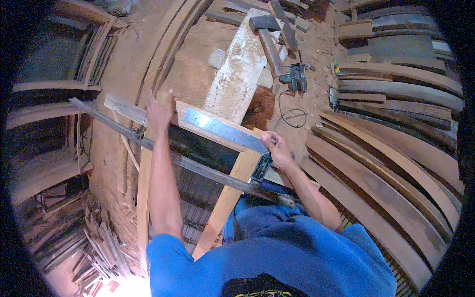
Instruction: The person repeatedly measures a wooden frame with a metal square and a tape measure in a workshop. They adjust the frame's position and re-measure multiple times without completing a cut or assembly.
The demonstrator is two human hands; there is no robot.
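Observation:
A light wooden frame (pixel 228 198) stands in front of me, its crosspiece running between my two hands. My left hand (pixel 160 113) grips the crosspiece near its left corner, thumb and fingers on either side of the wood. At the right corner my right hand (pixel 278 148) is closed around the wood's end, beside a metal try square (pixel 213 126). The square's silver blade lies along the crosspiece, and its dark stock (pixel 261 168) points toward me along the right upright. A long, worn bar (pixel 198 166) crosses the frame below the crosspiece; a fitting sits on it near the left upright.
Beyond the frame, a pale, stained board (pixel 235 69) carries a hammer (pixel 269 49). Right of it sits a corded power tool (pixel 296 78), its cable looped on the dusty ground. Stacked planks (pixel 381 173) fill the right side. Wooden frames (pixel 54 86) and scrap sticks (pixel 106 245) lie left.

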